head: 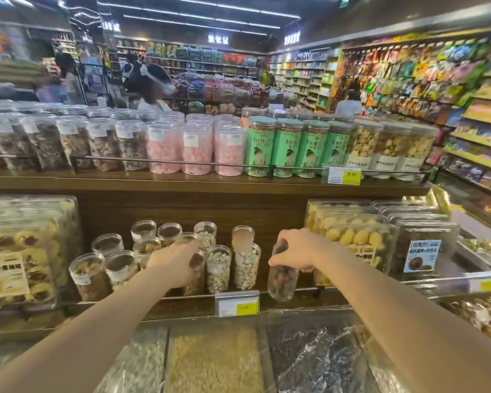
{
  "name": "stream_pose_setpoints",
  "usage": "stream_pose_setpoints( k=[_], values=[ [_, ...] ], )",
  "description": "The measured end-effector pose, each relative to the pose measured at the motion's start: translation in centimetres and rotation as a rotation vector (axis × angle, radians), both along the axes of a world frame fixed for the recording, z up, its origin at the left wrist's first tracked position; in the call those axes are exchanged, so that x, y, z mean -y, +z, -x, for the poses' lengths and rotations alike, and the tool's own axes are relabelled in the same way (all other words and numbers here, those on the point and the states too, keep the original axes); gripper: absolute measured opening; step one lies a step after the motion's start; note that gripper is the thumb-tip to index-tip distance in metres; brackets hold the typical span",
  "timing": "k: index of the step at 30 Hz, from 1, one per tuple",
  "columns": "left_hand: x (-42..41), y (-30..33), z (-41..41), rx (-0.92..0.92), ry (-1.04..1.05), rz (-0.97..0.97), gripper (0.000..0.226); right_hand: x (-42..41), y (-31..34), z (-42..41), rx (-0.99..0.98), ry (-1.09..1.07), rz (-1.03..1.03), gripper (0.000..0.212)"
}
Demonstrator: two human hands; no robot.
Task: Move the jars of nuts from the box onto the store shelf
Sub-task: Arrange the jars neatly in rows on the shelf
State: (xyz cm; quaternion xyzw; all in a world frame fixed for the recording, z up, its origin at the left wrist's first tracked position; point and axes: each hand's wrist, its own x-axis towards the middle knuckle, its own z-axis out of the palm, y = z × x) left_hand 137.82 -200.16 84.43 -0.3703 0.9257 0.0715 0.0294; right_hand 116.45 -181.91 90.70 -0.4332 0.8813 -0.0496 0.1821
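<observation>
On the lower wooden shelf stand several clear jars of nuts with transparent lids. My left hand is closed over the top of one dark-filled jar in the middle of that group. My right hand grips the top of another clear jar of brown nuts, held tilted just above the shelf's front rail, right of the standing jars. The box is not in view.
Plastic trays of pastries flank the jars on the left, and more pastry trays on the right. The upper shelf carries rows of tall jars. Bulk bins under plastic film lie below my arms. A yellow price tag hangs on the rail. People stand in the far aisles.
</observation>
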Motion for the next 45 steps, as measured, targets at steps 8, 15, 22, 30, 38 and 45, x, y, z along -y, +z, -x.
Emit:
stream_pose_setpoints(
  k=[8, 15, 22, 30, 38, 45],
  values=[
    [-1.7, 1.9, -2.0, -0.101, -0.04, 0.064, 0.053, 1.8, -2.9, 3.6, -0.041, -0.042, 0.011, 0.049],
    [-3.8, 3.6, -4.9, -0.136, -0.005, 0.061, 0.054, 3.3, -5.3, 3.8, -0.003, -0.03, -0.004, 0.049],
    [-3.6, 4.7, -7.3, -0.165, 0.081, 0.018, 0.052, 3.8, -6.1, 3.3, 0.065, -0.017, -0.061, 0.073],
    [-4.0, 4.0, -9.3, -0.153, 0.095, 0.013, 0.055, 3.3, -3.7, 3.5, -0.09, -0.012, 0.028, 0.082],
    [-5.4, 3.6, -12.4, -0.173, 0.169, -0.017, 0.054, 4.9, -1.8, -1.1, -0.194, 0.169, 0.06, 0.073],
    [-4.2, 2.5, -17.2, -0.186, 0.229, -0.043, 0.054, 7.3, -2.2, -7.4, -0.192, 0.263, 0.13, 0.071]
  ],
)
